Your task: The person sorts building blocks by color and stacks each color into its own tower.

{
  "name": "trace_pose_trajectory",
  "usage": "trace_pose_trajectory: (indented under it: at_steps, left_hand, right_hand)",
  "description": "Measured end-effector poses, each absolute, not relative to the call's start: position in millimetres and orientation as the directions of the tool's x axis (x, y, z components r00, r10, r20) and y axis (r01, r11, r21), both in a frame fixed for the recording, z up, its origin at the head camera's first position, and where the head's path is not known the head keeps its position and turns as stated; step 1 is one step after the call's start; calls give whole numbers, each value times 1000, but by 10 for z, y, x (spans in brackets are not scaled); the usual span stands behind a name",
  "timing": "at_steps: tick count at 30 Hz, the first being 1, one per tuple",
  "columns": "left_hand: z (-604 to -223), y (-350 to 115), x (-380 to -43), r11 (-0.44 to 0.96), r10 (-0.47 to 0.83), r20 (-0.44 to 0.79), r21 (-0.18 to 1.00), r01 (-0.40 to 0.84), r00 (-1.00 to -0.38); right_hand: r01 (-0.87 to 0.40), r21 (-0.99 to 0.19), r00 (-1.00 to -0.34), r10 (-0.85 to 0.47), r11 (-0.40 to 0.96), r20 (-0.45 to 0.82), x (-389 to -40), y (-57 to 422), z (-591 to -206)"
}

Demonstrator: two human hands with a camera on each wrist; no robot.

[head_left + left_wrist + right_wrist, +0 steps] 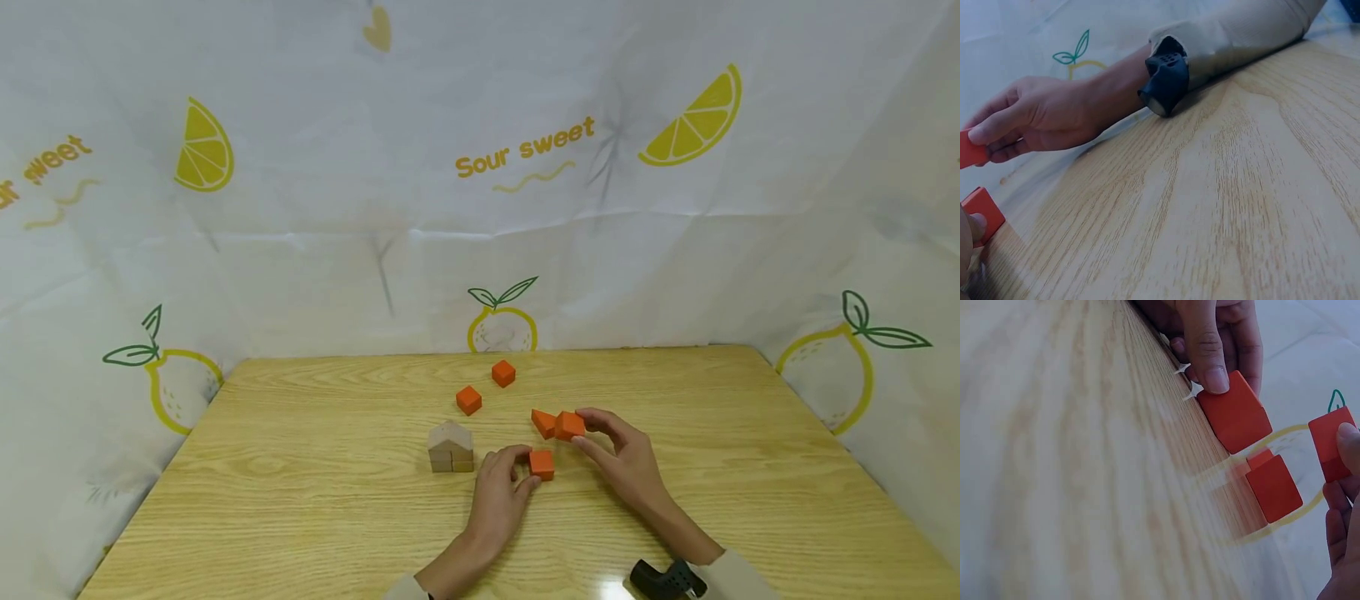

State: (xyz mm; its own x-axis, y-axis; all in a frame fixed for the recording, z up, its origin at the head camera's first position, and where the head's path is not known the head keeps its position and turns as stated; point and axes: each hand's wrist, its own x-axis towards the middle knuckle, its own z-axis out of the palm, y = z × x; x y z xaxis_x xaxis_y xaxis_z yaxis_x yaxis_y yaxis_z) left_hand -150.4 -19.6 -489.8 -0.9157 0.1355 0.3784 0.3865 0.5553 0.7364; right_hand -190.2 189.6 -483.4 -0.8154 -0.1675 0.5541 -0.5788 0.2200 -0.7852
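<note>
My left hand [497, 493] is low over the table and pinches an orange cube [542, 465] between thumb and fingers. In the right wrist view its thumb presses on the side of that cube [1235, 412], which sits on the wood. To the right, my right hand [630, 462] grips a second orange cube [570, 426]. The left wrist view shows this block [969, 150] raised above the tabletop. An orange triangular block [542, 422] lies just left of the raised cube, partly overlapped by it in the head view.
Left of my left hand stands a small house-shaped stack of plain wooden blocks [451, 450]. Farther back rest two loose orange cubes, one nearer [468, 401] and one farther [503, 373]. A lemon-print cloth [337, 275] rises behind the wooden table [315, 517].
</note>
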Motion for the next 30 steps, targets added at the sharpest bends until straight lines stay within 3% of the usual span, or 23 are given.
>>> trace_pose_trajectory:
  at_steps: [20,30]
  left_hand:
    - [-4876,-204,-1501,552,138,387,734,396,-911]
    - [-4887,-193,-1506,556,137,379,736,388,-915]
  right_hand:
    - [-566,-730,-824,-238,385,514,-1656,1913,-4601]
    - [-586,-713,-810,-304,386,501,-1765,2004,-4853]
